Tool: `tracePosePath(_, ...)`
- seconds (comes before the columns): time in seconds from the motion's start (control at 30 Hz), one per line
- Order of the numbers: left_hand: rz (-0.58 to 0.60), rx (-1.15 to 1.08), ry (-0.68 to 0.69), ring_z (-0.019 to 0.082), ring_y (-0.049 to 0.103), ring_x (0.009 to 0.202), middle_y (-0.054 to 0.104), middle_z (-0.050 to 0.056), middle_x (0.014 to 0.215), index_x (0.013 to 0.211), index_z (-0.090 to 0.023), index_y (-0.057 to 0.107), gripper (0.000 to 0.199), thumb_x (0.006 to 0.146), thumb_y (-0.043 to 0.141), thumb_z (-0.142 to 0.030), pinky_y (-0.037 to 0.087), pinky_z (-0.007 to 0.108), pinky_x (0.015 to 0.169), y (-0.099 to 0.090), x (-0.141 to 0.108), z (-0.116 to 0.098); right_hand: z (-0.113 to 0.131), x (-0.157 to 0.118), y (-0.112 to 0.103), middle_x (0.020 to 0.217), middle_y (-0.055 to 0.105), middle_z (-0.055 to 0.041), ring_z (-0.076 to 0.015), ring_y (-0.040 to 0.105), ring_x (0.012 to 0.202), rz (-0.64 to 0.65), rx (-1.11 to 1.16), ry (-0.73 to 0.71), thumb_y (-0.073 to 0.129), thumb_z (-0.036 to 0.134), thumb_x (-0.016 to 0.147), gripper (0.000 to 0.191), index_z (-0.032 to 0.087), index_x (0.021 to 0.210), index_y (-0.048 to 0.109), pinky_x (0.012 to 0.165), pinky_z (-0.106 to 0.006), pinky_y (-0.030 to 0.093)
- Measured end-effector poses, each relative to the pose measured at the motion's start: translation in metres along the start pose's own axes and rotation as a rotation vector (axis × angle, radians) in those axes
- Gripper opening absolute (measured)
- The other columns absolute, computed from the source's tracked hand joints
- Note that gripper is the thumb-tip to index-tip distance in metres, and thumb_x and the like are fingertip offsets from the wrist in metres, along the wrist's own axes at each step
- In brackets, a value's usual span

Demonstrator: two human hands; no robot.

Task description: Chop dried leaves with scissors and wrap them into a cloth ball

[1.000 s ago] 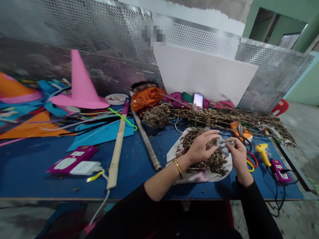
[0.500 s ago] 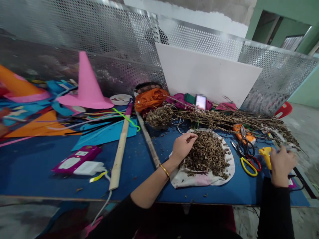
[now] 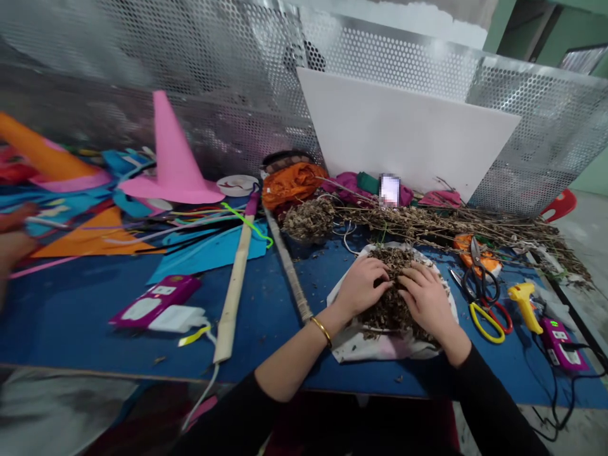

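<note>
A heap of dried brown plant bits [image 3: 387,311] lies on a white cloth [image 3: 365,349] near the table's front edge. My left hand [image 3: 363,285], with a gold bangle at the wrist, rests on the heap's left side, its fingers curved in among the bits. On the right side of the heap lies my right hand [image 3: 425,297], its fingers spread and slightly bent. The fingertips of both hands are close together over the middle. Nothing but loose bits shows at the fingers.
Scissors [image 3: 481,285], a yellow glue gun [image 3: 525,304] and a purple power box [image 3: 560,345] lie right. Dry stalks [image 3: 427,221] stretch behind. Left are two sticks [image 3: 232,297], another purple box [image 3: 156,301], a pink paper hat [image 3: 173,158] and another person's hand [image 3: 16,237].
My right hand has moved left from the glue gun, now uncovered, onto the heap. My left hand has opened its fingers on the heap. The view has shifted slightly.
</note>
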State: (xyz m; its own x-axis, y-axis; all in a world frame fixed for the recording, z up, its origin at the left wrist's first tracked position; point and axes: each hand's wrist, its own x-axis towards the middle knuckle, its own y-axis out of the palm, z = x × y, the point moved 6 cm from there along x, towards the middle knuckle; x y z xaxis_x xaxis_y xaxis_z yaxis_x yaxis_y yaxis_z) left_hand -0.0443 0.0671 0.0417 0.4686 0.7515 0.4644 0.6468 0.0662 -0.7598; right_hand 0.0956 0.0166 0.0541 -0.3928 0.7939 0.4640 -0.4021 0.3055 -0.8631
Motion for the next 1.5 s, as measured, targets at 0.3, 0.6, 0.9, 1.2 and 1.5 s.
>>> tracePosePath(0.3,0.011,-0.075,-0.076,0.023,0.061,0.102,0.069,0.007,0.106,0.1,-0.02,0.066,0.024,0.076,0.067,-0.021,0.046,0.041,0.094,0.005,0.007,0.009,-0.036,-0.018,0.009,0.107,0.064,-0.0079,-0.0243,0.056,0.103,-0.01,0.049,0.222,0.049,0.031,0.092,0.022,0.022,0.107,0.062,0.092,-0.042,0.042)
tracePosePath(0.6,0.039,-0.111,-0.037,0.025,0.059,0.108,0.068,0.009,0.111,0.09,-0.02,0.067,0.02,0.077,0.068,-0.034,0.044,0.043,0.099,0.008,0.005,0.007,-0.044,-0.022,0.005,0.102,0.065,-0.0078,-0.0233,0.059,0.095,0.008,0.118,0.383,0.047,0.03,0.092,0.022,0.022,0.105,0.062,0.085,-0.036,0.047)
tracePosePath(0.9,0.249,0.055,-0.001,0.029,0.022,0.142,0.026,0.017,0.153,0.148,-0.013,0.02,0.08,0.087,0.043,-0.059,0.023,0.046,0.116,0.023,-0.023,0.003,-0.032,-0.024,0.015,0.134,0.052,-0.0141,-0.0283,0.048,0.123,0.018,0.157,0.319,0.041,0.032,0.094,0.047,0.02,0.139,0.04,0.1,-0.048,0.042)
tracePosePath(1.2,0.317,0.039,0.071,0.029,0.023,0.142,0.027,0.017,0.152,0.147,-0.013,0.023,0.085,0.082,0.05,-0.06,0.02,0.047,0.116,0.036,-0.027,-0.005,-0.011,-0.022,0.034,0.142,0.043,-0.0172,-0.0303,0.038,0.132,0.078,0.111,0.191,0.045,0.032,0.092,0.052,0.014,0.14,0.039,0.105,-0.052,0.035)
tracePosePath(1.5,0.085,0.087,-0.561,0.025,0.063,0.097,0.071,0.009,0.103,0.095,-0.02,0.07,0.026,0.085,0.047,-0.027,0.046,0.032,0.082,-0.001,0.013,0.096,-0.07,-0.021,-0.009,0.1,0.067,-0.0083,-0.0211,0.061,0.094,-0.339,0.276,0.435,0.044,0.033,0.091,0.027,0.02,0.101,0.065,0.085,-0.035,0.047)
